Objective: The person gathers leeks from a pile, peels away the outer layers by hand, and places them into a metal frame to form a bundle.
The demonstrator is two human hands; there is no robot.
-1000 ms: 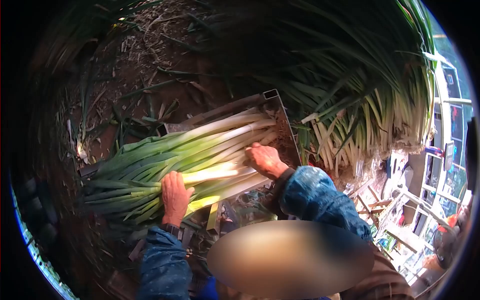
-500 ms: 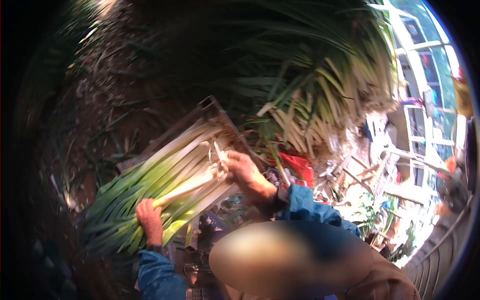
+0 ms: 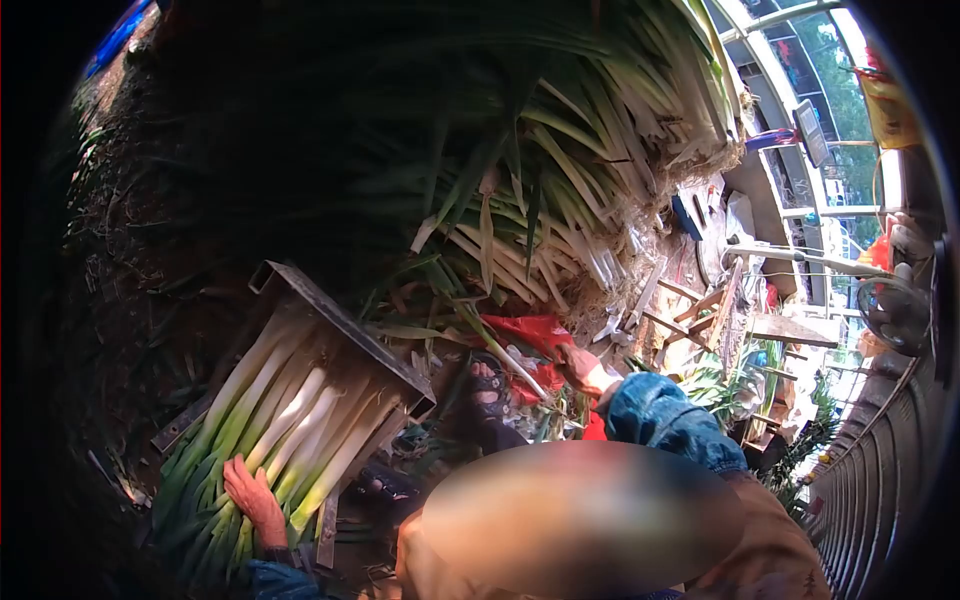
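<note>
My left hand [image 3: 256, 502] lies with fingers spread on the stalks of large green onions [image 3: 300, 415], where white turns to green. These onions lie side by side in an open tray [image 3: 345, 325] with a dark end board, roots toward the board, leaves hanging out at lower left. My right hand [image 3: 585, 370] is beside a crumpled red plastic bag [image 3: 530, 333], its fingers drawn together. Whether it touches the bag or holds something small I cannot make out. A blurred oval covers the area between my arms.
A big heap of green onions [image 3: 600, 150] stands beyond the tray, roots to the right. Wooden pieces [image 3: 700, 310] and litter lie at right, near a fan [image 3: 893, 315]. A shoe [image 3: 488, 388] shows behind the tray. A ribbed wall [image 3: 870, 470] curves at lower right.
My right hand has left the root end of an onion and moved right to the red bag. My left hand no longer grips that stalk; it rests flat. The view has shifted.
</note>
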